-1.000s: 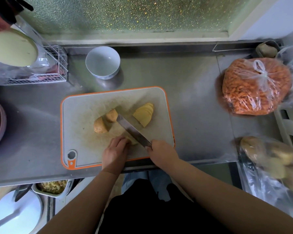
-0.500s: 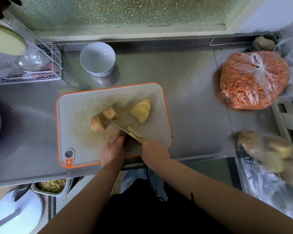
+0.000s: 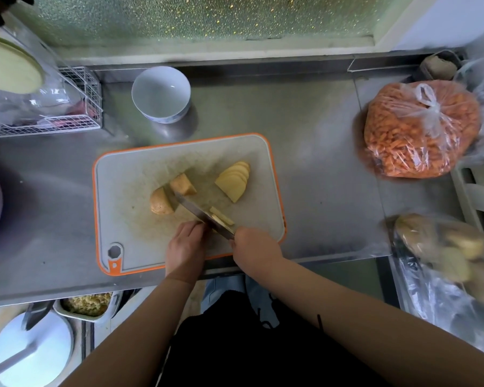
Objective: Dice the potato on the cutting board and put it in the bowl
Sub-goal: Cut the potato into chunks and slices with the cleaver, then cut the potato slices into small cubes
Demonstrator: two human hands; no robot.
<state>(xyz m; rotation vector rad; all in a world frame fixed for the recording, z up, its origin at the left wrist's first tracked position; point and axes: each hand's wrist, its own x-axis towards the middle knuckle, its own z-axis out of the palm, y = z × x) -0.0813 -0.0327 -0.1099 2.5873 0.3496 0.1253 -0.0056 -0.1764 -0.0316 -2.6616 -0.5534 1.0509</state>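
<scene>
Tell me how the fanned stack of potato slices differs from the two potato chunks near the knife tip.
The fanned slices are thin, pale yellow and overlap, showing cut flesh; the two chunks are thick wedges showing browner surface. The slices lie on the cutting board's far right part, apart from the knife; the chunks sit mid-board by the blade tip. The slices form one stack; a narrow gap parts the chunks. All are potato, and none is diced yet.

Steel counter (image 3: 305,129) under green frosted window (image 3: 207,20); pale sill (image 3: 207,50); white wall (image 3: 458,20) at right.
</scene>
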